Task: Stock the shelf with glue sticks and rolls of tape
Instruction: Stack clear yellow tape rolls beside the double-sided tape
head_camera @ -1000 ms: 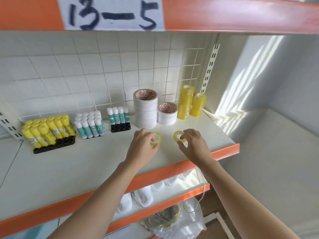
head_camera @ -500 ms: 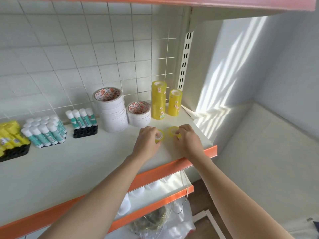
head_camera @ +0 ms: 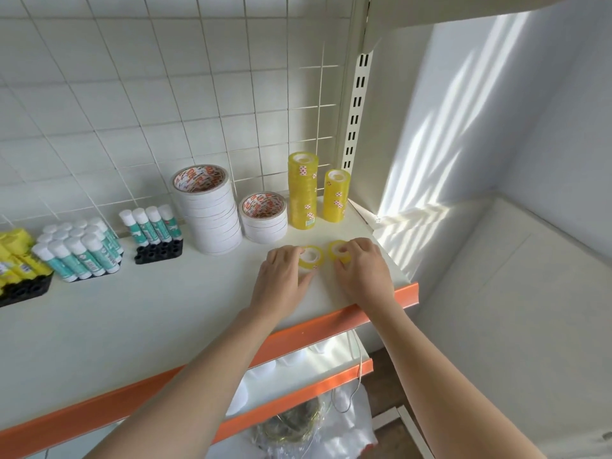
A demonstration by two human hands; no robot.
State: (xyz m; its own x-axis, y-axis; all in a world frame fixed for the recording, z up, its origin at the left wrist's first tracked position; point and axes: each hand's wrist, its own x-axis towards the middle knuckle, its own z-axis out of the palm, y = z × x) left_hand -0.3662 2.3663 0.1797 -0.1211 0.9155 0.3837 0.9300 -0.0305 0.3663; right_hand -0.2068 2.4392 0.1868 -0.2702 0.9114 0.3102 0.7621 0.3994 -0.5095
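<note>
L hand (head_camera: 281, 279) grips a small yellow clear-tape roll (head_camera: 311, 257), flat on the white shelf w/ orange front edge (head_camera: 99, 332). R hand (head_camera: 362, 271) grips a 2nd small yellow tape roll (head_camera: 337, 250) just beside it. Beyond the fingers: two yellow tape stacks (head_camera: 303, 190), white tape stacks (head_camera: 208, 210). Far left of L hand: glue sticks (head_camera: 79, 250).

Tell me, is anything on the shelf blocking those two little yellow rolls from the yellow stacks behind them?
Nothing visible: bare shelf lies between the small rolls in the left hand and right hand and the yellow stacks.
</note>
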